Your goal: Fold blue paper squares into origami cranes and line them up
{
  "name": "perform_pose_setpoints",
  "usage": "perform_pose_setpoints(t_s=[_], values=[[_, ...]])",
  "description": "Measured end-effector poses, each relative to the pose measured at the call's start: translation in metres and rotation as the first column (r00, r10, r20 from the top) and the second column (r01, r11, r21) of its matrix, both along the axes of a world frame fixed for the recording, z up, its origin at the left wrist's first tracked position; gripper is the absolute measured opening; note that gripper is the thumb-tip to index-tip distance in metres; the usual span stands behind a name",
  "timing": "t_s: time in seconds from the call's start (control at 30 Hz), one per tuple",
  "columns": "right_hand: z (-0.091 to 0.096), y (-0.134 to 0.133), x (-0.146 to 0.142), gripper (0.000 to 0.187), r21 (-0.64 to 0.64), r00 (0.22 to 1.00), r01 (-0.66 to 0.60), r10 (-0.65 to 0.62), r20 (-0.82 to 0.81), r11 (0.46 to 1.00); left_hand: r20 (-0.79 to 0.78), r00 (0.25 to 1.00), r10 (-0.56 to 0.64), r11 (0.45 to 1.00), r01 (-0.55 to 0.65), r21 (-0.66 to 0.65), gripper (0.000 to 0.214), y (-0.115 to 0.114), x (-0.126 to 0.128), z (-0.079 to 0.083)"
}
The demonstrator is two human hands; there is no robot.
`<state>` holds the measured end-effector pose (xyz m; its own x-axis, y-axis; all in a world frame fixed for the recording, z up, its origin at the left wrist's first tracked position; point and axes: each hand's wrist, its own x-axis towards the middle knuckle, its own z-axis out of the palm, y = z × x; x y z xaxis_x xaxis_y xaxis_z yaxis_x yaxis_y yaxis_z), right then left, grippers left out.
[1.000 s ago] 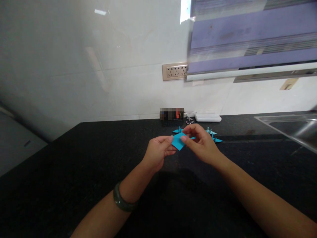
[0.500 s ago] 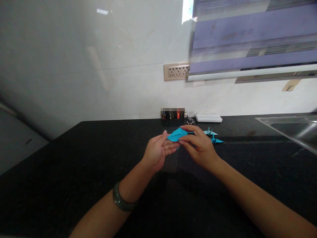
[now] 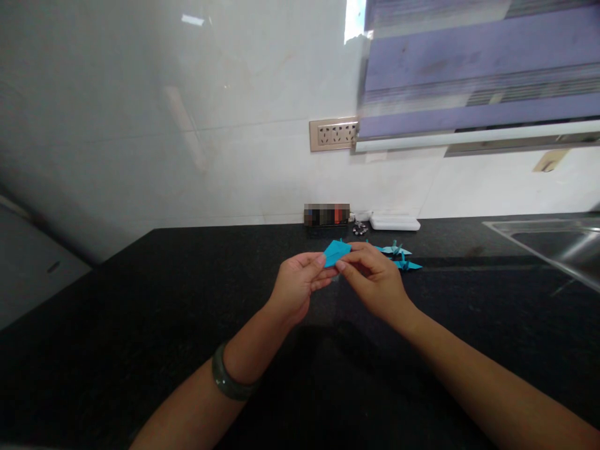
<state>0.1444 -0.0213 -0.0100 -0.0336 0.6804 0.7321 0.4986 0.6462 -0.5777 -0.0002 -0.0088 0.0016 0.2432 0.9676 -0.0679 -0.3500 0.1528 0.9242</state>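
Note:
A folded piece of blue paper (image 3: 336, 251), roughly diamond-shaped with a crease across it, is held above the dark counter between both hands. My left hand (image 3: 297, 278) pinches its left corner, thumb on top and fingers underneath. My right hand (image 3: 375, 275) grips the right side between thumb and fingertips. Just beyond the right hand lie folded paper cranes, a pale blue one (image 3: 396, 249) and a brighter blue one (image 3: 409, 265). More blue paper behind the fingers is partly hidden.
Against the wall leans a phone (image 3: 327, 215). Beside it are a small beaded item (image 3: 360, 229) and a white case (image 3: 395, 222). A metal sink (image 3: 557, 247) is set into the black counter (image 3: 197, 281) at right. A socket panel (image 3: 334, 134) is on the wall.
The blue paper has turned slightly and now shows a shorter diamond. My left thumb has come down onto its corner, and the right fingers have drawn in closer along its edge.

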Motion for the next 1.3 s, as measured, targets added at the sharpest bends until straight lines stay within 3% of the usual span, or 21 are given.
perform_pose_setpoints(t_s=[0.13,0.3,0.57,0.77,0.87,0.93,1.0,1.1,1.3], values=[[0.002,-0.002,-0.003,0.009,-0.141,0.990,-0.015,-0.005,-0.143,0.990,-0.022,1.000,0.013,1.000,-0.012,0.029,0.020,-0.003,0.002,0.001],[0.006,-0.004,-0.002,0.011,-0.254,0.980,-0.012,-0.039,-0.195,0.967,-0.047,0.998,0.032,0.999,-0.030,0.041,0.022,-0.005,0.005,0.002],[0.005,-0.002,-0.004,0.013,-0.329,0.956,-0.083,-0.018,-0.293,0.941,-0.076,0.993,0.090,0.993,-0.084,0.089,0.028,-0.006,0.007,0.000],[0.008,0.001,0.002,0.016,-0.336,0.965,-0.095,0.004,-0.261,0.937,-0.144,0.981,0.127,0.985,-0.107,0.133,0.027,-0.003,0.004,0.001],[0.010,0.004,0.008,0.034,-0.339,0.936,-0.139,0.012,-0.352,0.930,-0.205,0.975,0.083,0.987,-0.052,0.154,0.025,-0.001,0.002,0.002],[0.011,0.005,0.011,0.038,-0.371,0.930,-0.215,0.072,-0.362,0.903,-0.239,0.970,0.050,0.986,-0.010,0.165,0.023,-0.001,0.001,0.004],[0.012,0.004,0.013,0.027,-0.442,0.943,-0.264,0.133,-0.304,0.857,-0.252,0.967,0.034,0.983,0.013,0.182,0.020,-0.001,0.000,0.005],[0.012,0.002,0.011,0.021,-0.515,0.932,-0.318,0.163,-0.323,0.796,-0.225,0.972,0.072,0.977,-0.024,0.212,0.022,-0.001,-0.001,0.006],[0.006,-0.003,-0.004,0.022,-0.489,0.750,-0.527,0.109,-0.653,0.695,-0.090,0.985,0.146,0.965,-0.122,0.231,0.029,0.001,0.000,0.000]])
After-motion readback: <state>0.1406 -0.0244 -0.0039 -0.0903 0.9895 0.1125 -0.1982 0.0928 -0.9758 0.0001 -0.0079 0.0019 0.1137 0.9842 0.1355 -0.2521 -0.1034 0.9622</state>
